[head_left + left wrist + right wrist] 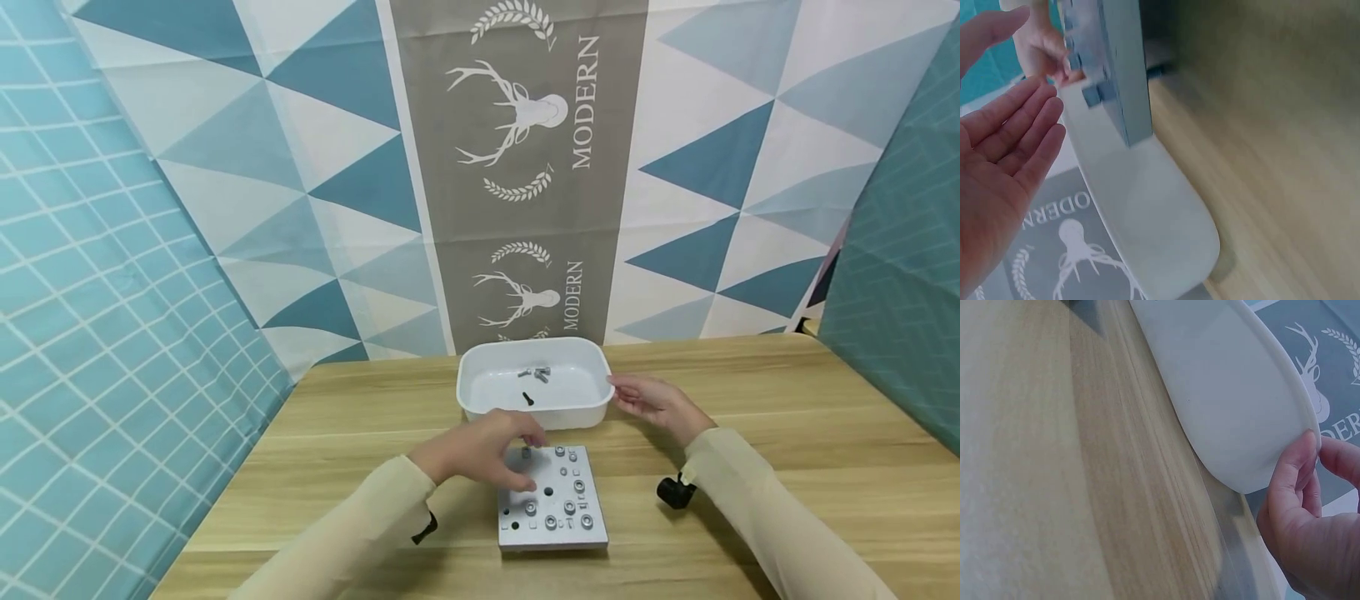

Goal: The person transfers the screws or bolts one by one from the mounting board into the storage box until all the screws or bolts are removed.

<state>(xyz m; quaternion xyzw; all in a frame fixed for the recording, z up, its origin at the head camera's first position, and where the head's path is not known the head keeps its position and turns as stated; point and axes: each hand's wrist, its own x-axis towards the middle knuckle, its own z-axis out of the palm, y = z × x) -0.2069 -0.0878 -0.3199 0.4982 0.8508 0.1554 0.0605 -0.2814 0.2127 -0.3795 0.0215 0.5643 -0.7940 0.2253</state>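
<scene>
A silver metal plate [538, 477] with several socket-head screws and some holes lies on the table. Over its left part hovers my left hand [487, 448], thumb and fingers spread apart; in the left wrist view its fingers [1041, 134] are nearly straight and hold nothing. Just behind the plate stands a white plastic tray [543, 418]. My right hand [651, 402] holds the tray's right end, and the right wrist view shows thumb and finger pinching the rim [1307, 409]. Inside the tray lie several silver screws [542, 375] and a black screw [528, 399].
Wood-grain table [360, 433] surrounds the plate and tray. Behind them hangs a patterned cloth [517, 208] with deer heads and triangles. Blue cloth [112, 292] closes off the left side, green cloth [892, 275] the right. Each wrist carries a black device [676, 492].
</scene>
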